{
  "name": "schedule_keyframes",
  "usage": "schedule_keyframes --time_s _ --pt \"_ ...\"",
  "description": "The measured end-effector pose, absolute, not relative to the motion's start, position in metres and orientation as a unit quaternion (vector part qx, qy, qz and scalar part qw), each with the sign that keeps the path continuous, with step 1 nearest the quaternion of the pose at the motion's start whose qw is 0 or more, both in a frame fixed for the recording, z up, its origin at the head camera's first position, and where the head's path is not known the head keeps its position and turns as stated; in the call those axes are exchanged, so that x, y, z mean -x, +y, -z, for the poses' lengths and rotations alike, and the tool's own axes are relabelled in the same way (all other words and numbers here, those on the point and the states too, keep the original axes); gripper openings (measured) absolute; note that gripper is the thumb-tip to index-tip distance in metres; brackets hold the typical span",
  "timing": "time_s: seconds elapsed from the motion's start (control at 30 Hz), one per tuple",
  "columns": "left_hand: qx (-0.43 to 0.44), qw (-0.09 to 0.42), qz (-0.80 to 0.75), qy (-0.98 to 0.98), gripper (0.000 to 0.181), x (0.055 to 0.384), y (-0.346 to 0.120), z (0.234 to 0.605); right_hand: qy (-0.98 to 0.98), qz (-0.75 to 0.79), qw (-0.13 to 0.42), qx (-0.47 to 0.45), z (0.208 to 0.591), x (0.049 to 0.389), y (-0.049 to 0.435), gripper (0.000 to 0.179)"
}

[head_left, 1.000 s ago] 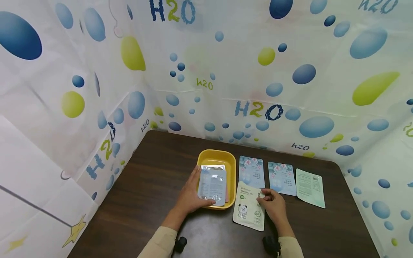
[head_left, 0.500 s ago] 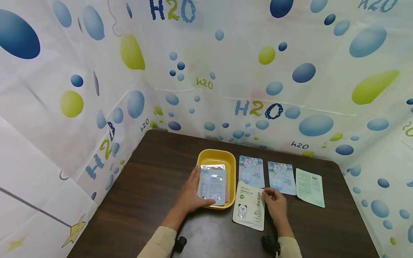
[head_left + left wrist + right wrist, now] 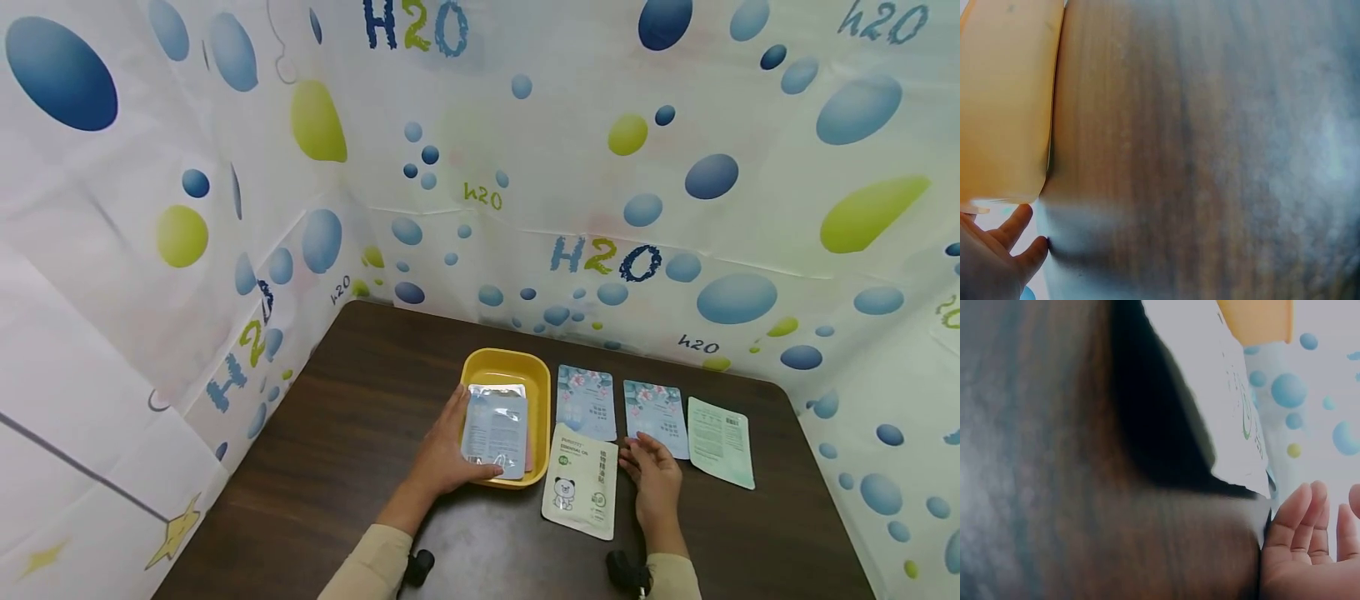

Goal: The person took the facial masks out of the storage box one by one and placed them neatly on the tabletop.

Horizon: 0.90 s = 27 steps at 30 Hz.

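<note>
Glossy cream rectangular plastic-looking pouch [image 3: 579, 485], lower centre: likely light, slippery, bendable; best pinched at right edge. Right hand [image 3: 654, 477] beside, loose, empty; left hand [image 3: 444, 457] spread against rectangular yellow plastic tray [image 3: 504, 367].

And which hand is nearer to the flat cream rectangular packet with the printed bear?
Right. The right hand is beside the packet, near its upper right corner; the left hand is farther, at the rectangular yellow plastic tray, left of the packet.

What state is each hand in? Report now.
Left hand: open, resting against the yellow tray.
Right hand: open, holding nothing, beside the cream packet.
</note>
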State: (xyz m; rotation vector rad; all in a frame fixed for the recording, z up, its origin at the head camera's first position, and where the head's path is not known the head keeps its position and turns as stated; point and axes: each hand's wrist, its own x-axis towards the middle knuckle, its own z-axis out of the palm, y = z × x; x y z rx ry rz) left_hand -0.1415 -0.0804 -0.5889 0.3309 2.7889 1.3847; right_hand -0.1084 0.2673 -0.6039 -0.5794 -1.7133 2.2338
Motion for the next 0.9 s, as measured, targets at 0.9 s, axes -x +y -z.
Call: schedule_keyframes --time_s 0.9 --pt "-0.103 0.011 -0.436 0.894 0.136 0.141 -0.079 0.587 -0.593 -0.771 0.167 0.163 0.562 0.132 0.247 0.035"
